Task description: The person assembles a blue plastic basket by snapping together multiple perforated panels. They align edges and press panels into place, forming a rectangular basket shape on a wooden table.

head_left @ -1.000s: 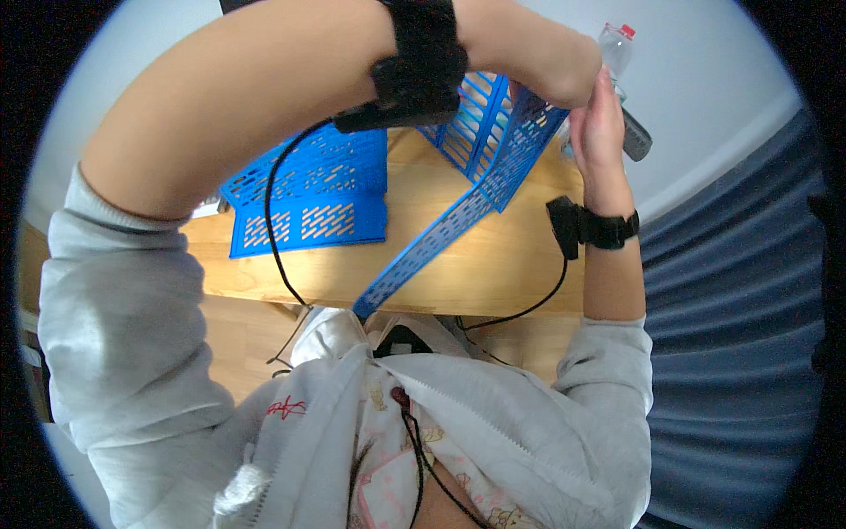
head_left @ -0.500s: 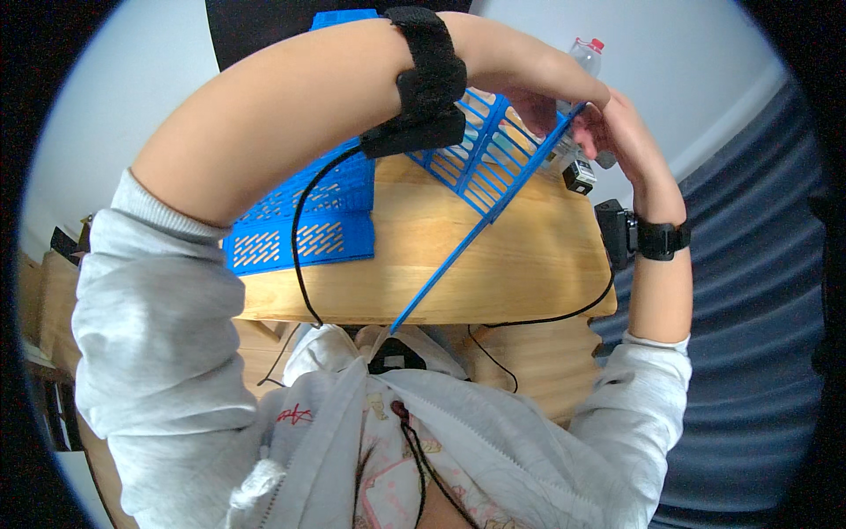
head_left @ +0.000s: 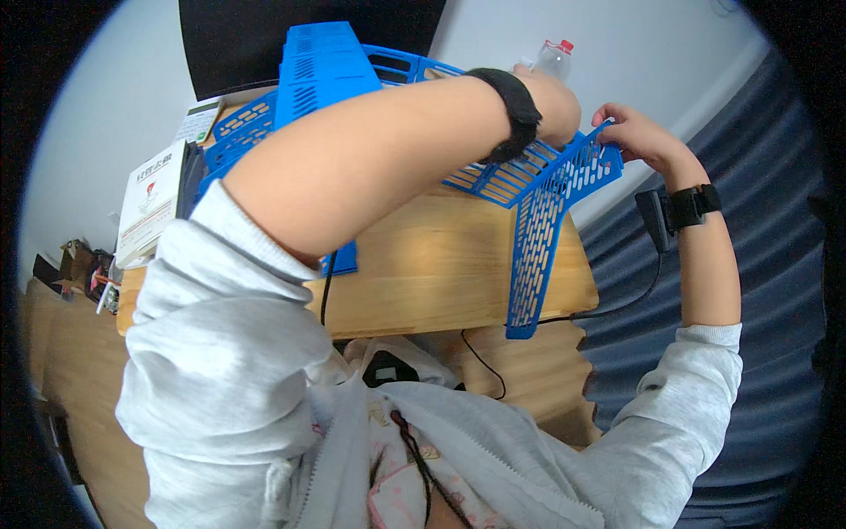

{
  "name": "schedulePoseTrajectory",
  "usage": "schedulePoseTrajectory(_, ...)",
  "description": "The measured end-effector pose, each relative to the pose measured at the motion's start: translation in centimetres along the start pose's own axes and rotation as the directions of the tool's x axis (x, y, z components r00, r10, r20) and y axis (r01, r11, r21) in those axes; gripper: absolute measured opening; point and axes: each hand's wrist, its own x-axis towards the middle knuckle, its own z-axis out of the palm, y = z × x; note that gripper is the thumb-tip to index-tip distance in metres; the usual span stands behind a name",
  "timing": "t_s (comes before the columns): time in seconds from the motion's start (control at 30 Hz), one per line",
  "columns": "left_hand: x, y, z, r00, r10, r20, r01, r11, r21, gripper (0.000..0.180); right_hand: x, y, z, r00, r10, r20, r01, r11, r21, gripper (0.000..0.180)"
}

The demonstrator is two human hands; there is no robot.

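Observation:
A blue perforated plastic panel (head_left: pixel 538 256), shaped like a file rack divider, stands over the right part of the table. Its lower arm reaches past the front edge. My right hand (head_left: pixel 643 132) pinches its upper right tip between thumb and fingers. Against it lies a slatted blue strip (head_left: pixel 502 181), part of the rack frame. My left hand (head_left: pixel 551 101) is bent down over this strip near the panel's upper end, and its fingers are hidden. More blue rack panels (head_left: pixel 322 66) rise at the left, partly behind my left forearm.
The wooden table (head_left: pixel 423 264) lies below my arms. A clear bottle with a red cap (head_left: pixel 555 57) stands behind my left hand. Books (head_left: pixel 154 203) are stacked at the left, near a black screen (head_left: pixel 247 44). Cables run from my wrist straps; a dark curtain (head_left: pixel 705 264) hangs at right.
The blue panel has turned from edge-on to show its perforated face, and its lower end has swung right. My right hand now pinches its tip. The view has shifted, showing books at left.

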Motion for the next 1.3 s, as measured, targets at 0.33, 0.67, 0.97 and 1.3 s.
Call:
schedulePoseTrajectory(0.33,0.6,1.8,4.0,0.993,-0.095,-0.064,0.1,0.991,0.089,0.034,1.4,-0.4,0.9,0.991,0.09,-0.095,-0.117,0.931,-0.345,0.045)
schedulePoseTrajectory(0.67,1.0,2.5,6.6,0.978,-0.056,-0.203,0.05,0.998,-0.031,0.038,1.7,2.9,1.0,0.87,-0.103,-0.482,-0.09,0.928,-0.36,0.044)
schedulePoseTrajectory(0.97,4.2,3.9,6.3,0.987,-0.159,0.008,0.157,0.981,0.111,0.038,3.0,1.5,0.2,0.973,0.063,-0.222,-0.138,0.929,-0.343,0.046)
schedulePoseTrajectory(1.3,5.7,1.6,9.1,0.883,-0.136,-0.45,0.077,0.986,-0.146,0.015,3.8,1.2,1.4,0.946,0.052,-0.32,-0.178,0.908,-0.38,0.042)
